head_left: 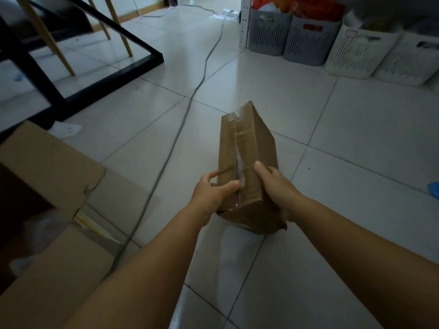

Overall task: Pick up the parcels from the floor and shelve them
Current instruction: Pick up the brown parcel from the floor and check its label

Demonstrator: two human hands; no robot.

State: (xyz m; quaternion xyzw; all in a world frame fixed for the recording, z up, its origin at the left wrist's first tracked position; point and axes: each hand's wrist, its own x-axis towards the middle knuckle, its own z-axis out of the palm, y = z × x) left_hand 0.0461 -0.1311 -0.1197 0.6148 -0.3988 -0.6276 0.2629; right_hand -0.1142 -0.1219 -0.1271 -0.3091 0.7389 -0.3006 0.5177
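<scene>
Parcel (247, 160) long axis points away from body. Left hand (211, 193), right hand (275, 186) equally near, fingers (260, 168) wrapped, clamping near end both sides, above floor (344, 138).

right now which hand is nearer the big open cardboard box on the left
Left. The left hand grips the parcel's side facing the open cardboard box; the right hand holds the parcel's far side.

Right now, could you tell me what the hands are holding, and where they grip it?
Both hold one taped parcel by its near end: the left hand on its left side, the right hand on its right side, thumbs on top.
</scene>
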